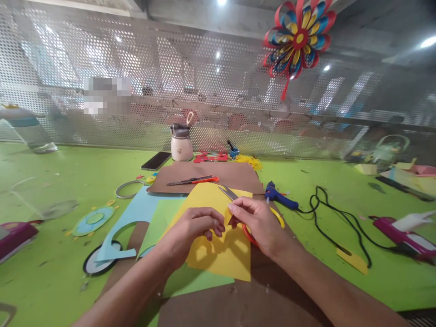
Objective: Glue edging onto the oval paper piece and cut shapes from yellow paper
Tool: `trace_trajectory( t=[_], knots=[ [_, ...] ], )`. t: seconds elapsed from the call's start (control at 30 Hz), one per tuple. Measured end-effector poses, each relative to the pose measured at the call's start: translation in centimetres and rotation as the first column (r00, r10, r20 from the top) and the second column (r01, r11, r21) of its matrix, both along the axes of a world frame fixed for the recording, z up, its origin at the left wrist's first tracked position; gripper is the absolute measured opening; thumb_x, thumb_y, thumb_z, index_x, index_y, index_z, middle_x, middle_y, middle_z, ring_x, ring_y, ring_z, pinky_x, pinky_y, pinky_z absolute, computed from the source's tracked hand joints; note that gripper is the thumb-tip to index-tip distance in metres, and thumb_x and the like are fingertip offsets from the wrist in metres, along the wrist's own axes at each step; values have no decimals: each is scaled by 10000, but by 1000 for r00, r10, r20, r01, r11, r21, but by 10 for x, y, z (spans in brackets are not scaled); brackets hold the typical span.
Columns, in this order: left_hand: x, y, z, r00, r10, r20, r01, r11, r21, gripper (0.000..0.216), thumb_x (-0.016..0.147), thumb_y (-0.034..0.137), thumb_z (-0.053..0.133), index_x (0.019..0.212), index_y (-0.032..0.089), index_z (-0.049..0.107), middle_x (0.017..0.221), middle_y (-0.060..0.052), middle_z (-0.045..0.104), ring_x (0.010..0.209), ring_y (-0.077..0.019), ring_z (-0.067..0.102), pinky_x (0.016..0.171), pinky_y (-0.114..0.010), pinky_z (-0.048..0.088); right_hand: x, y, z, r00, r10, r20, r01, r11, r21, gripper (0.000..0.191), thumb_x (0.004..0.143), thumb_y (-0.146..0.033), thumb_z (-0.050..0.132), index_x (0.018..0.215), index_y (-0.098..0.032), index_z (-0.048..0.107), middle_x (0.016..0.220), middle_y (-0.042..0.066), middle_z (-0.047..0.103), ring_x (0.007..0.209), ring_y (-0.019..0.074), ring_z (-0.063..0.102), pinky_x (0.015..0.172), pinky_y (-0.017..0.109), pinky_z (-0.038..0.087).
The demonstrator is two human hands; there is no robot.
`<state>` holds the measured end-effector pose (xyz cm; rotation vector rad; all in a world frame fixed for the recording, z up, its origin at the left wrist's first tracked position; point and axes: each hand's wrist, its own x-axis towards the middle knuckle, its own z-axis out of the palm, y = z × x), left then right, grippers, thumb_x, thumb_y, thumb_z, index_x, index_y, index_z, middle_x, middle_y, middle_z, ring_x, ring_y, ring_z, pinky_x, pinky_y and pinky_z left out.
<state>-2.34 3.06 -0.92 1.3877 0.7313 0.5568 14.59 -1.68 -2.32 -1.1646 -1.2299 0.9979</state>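
Observation:
My right hand [264,222] pinches a small piece of yellow paper [229,217] between thumb and fingers. A pair of scissors [229,194] with red and yellow handles shows around the same hand, blades pointing up and left; whether the hand grips it or it lies beneath, I cannot tell. My left hand [195,227] hovers just left of the small piece, its fingers loosely curled and apart, apparently holding nothing. Beneath both hands lies a yellow sheet [240,265], on top of a green sheet [200,284] and a cut light-blue sheet [143,204].
Brown board [211,313] covers the near table. Orange-handled scissors [194,180] rest on brown card behind. A blue glue gun [281,197] with a black cord lies right. Further back stand a bottle [182,144] and a phone [156,161]. A round paper craft [93,221] lies left.

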Motion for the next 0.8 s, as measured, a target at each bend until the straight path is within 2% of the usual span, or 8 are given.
trace_trajectory(
  t=[0.1, 0.2, 0.33, 0.53, 0.7, 0.8],
  knots=[
    [1, -1, 1, 1000, 0, 1, 0, 1000, 4, 144, 736, 231, 582, 736, 146, 698, 725, -49, 667, 728, -174, 564, 633, -261, 380, -2, 0, 0, 1000, 9, -26, -9, 1000, -8, 179, 825, -290, 609, 711, -155, 637, 611, -20, 606, 585, 111, 540, 607, 246, 425],
    [3, -2, 0, 998, 13, -61, -9, 998, 65, 155, 744, 274, 617, 697, 151, 697, 688, -32, 651, 678, -152, 526, 620, -255, 369, -2, 0, -1, 1000, 15, -19, -15, 1000, -4, 169, 830, -287, 605, 728, -157, 644, 614, -21, 610, 586, 110, 545, 603, 244, 428],
    [4, -2, -2, 995, 33, -95, -23, 995, 102, 137, 733, 263, 622, 677, 162, 695, 634, -11, 632, 628, -140, 498, 609, -254, 366, -3, 0, -3, 1000, 19, -24, -19, 1000, -11, 168, 832, -285, 603, 732, -157, 645, 619, -16, 613, 593, 115, 549, 606, 251, 433],
    [5, -3, 0, 992, 57, -111, -45, 993, 113, 147, 718, 277, 627, 666, 159, 699, 621, -8, 632, 611, -136, 485, 605, -255, 366, -1, 1, -6, 999, 38, -39, -39, 999, -22, 303, 860, -394, 579, 674, -157, 612, 600, -12, 589, 580, 120, 526, 593, 265, 422],
    [4, -2, -1, 993, 30, -116, -17, 994, 109, 144, 721, 254, 607, 690, 158, 709, 626, -13, 638, 627, -145, 505, 610, -261, 367, 0, 1, -5, 999, 39, 26, -38, 999, -35, 182, 837, -298, 610, 730, -153, 641, 625, -10, 610, 599, 123, 546, 610, 266, 432],
    [2, -1, -2, 993, 11, -118, 1, 995, 101, 142, 722, 223, 584, 664, 161, 697, 639, -20, 646, 645, -150, 513, 618, -265, 364, 1, 1, -5, 999, 36, 40, -35, 999, -25, 175, 845, -277, 596, 727, -156, 642, 622, -10, 614, 596, 122, 548, 612, 265, 431]
  ],
)
